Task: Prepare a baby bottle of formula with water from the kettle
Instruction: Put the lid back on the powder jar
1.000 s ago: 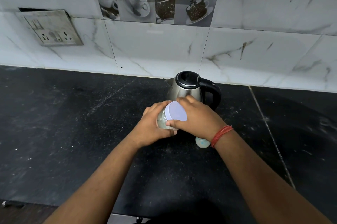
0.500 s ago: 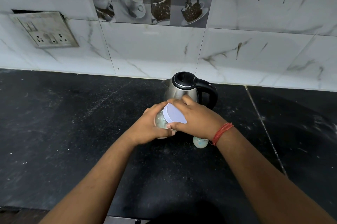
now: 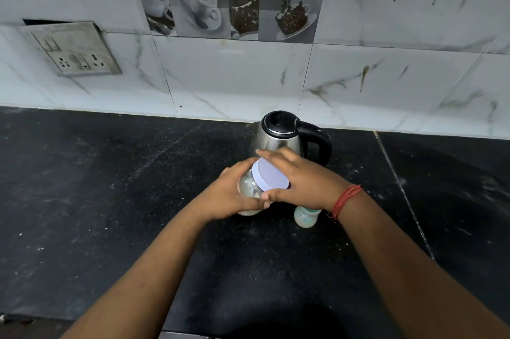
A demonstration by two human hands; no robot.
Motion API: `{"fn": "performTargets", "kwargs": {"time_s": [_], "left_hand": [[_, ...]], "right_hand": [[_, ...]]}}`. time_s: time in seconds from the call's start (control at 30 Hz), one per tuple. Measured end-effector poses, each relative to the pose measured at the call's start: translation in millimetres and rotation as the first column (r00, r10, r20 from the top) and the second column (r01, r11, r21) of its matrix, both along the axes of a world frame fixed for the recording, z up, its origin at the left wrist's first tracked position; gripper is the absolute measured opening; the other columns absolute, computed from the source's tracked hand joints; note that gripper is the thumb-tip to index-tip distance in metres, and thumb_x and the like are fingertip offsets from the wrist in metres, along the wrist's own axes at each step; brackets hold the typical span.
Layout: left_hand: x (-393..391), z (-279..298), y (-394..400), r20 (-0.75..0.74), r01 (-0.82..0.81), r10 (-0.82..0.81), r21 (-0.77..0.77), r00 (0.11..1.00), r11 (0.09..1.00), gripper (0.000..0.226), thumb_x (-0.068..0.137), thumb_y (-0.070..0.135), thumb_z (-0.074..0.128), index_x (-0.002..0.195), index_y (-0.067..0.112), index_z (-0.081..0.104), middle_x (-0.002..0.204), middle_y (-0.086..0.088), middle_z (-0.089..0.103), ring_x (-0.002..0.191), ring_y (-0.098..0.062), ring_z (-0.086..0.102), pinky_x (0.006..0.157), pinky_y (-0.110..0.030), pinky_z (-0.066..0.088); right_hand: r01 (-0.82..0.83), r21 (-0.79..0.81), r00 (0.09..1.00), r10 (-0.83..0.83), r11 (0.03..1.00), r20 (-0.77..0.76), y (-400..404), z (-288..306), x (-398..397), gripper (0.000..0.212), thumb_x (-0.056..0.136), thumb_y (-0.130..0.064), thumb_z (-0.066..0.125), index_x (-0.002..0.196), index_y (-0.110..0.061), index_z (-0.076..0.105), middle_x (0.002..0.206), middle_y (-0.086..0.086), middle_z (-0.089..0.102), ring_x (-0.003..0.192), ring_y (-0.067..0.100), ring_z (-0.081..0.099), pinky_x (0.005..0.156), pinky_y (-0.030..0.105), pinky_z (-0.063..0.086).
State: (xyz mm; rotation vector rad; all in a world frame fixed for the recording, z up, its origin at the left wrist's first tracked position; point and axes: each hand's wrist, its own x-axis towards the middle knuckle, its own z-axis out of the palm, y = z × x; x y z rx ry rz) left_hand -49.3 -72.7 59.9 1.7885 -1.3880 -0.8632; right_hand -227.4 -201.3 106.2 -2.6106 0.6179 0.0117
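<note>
A clear formula jar (image 3: 247, 186) with white powder inside stands on the black counter (image 3: 110, 200), tilted slightly. My left hand (image 3: 229, 195) wraps around its body. My right hand (image 3: 300, 181) grips its pale lavender lid (image 3: 271, 176) from the right side. Just behind the hands stands a steel kettle (image 3: 278, 137) with a black lid and a black handle pointing right. A small baby bottle (image 3: 305, 218) with pale green markings stands under my right wrist, mostly hidden by it.
A marble-tiled wall rises behind the counter, with a socket plate (image 3: 73, 48) at the left. A seam (image 3: 400, 189) runs through the counter at the right. The counter's front edge (image 3: 33, 320) shows at the lower left.
Both hands have stayed on the jar and its lid. The camera view has tilted slightly, so the scene sits a little lower and to the left in the frame.
</note>
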Motion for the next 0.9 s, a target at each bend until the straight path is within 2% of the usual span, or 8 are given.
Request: {"fn": "performTargets", "kwargs": {"time_s": [0.13,0.27,0.4,0.47,0.57,0.7,0.83,0.9], "left_hand": [[5,8,-4,-0.113,0.072,-0.077,-0.047,0.991,0.996,0.079,0.073,0.019,0.091,0.137,0.044,0.053,0.128,0.01,0.066,0.121,-0.011,0.061,0.105,-0.028,0.048],[9,-2,-5,-0.01,0.012,-0.013,-0.072,1.0,0.997,0.089,0.066,0.038,0.093,0.143,0.049,0.047,0.132,0.018,0.06,0.128,-0.018,0.052,0.112,-0.043,0.044],[0,-3,-1,0.101,-0.098,0.11,-0.121,0.989,0.988,0.096,0.068,0.037,0.093,0.149,0.037,0.043,0.135,0.018,0.052,0.127,-0.013,0.038,0.106,-0.025,0.035],[-3,-4,-1,0.132,-0.121,0.14,-0.139,0.981,0.983,0.096,0.067,0.039,0.093,0.149,0.036,0.043,0.137,0.017,0.051,0.128,-0.014,0.036,0.103,-0.021,0.031],[-1,-5,0,0.113,-0.099,0.109,-0.095,0.988,0.991,0.095,0.068,0.04,0.092,0.148,0.043,0.041,0.138,0.017,0.05,0.13,-0.017,0.039,0.109,-0.031,0.035],[9,3,0,0.002,-0.027,0.027,-0.044,1.0,0.999,0.085,0.067,0.043,0.091,0.132,0.067,0.041,0.135,0.021,0.054,0.132,-0.013,0.047,0.115,-0.044,0.041],[14,0,-1,-0.009,-0.015,0.015,-0.086,1.0,0.996,0.088,0.065,0.048,0.091,0.141,0.051,0.046,0.133,0.016,0.06,0.129,-0.022,0.053,0.11,-0.049,0.046],[13,-2,1,0.023,-0.049,0.051,-0.115,0.998,0.992,0.09,0.062,0.054,0.089,0.141,0.048,0.047,0.134,0.017,0.058,0.129,-0.018,0.051,0.111,-0.043,0.045]], "right_hand": [[-0.045,-0.029,0.997,0.047,0.999,0.053,-3,0,2,0.082,0.082,-0.06,0.068,0.15,-0.047,0.025,0.128,-0.011,0.037,0.113,0.017,0.054,0.097,0.037,0.05],[0.001,-0.052,0.997,0.003,0.999,0.076,3,-4,6,0.082,0.08,-0.068,0.062,0.149,-0.043,0.026,0.126,-0.009,0.036,0.112,0.021,0.055,0.094,0.04,0.051],[0.116,-0.038,0.985,-0.11,0.992,0.134,12,-14,15,0.079,0.081,-0.068,0.063,0.146,-0.039,0.03,0.126,-0.006,0.04,0.11,0.026,0.058,0.092,0.04,0.051],[0.148,-0.024,0.983,-0.145,0.989,0.11,13,-16,20,0.084,0.08,-0.071,0.06,0.149,-0.036,0.027,0.133,-0.002,0.04,0.118,0.029,0.056,0.097,0.042,0.049],[0.092,0.022,0.996,-0.091,0.996,-0.013,4,-7,20,0.093,0.082,-0.068,0.063,0.156,-0.037,0.016,0.146,0.0,0.031,0.129,0.027,0.049,0.103,0.041,0.045],[-0.032,-0.009,0.999,0.032,0.999,-0.023,-3,7,14,0.094,0.072,-0.075,0.056,0.152,-0.051,0.014,0.139,-0.008,0.035,0.123,0.019,0.051,0.1,0.041,0.049],[0.0,0.015,0.998,-0.001,1.0,0.068,4,4,17,0.081,0.077,-0.067,0.063,0.147,-0.047,0.025,0.134,-0.009,0.039,0.121,0.017,0.051,0.102,0.042,0.048],[0.043,0.007,0.994,-0.043,0.999,0.105,10,0,20,0.078,0.082,-0.062,0.066,0.147,-0.044,0.027,0.133,-0.008,0.04,0.121,0.02,0.052,0.102,0.041,0.047]]}}
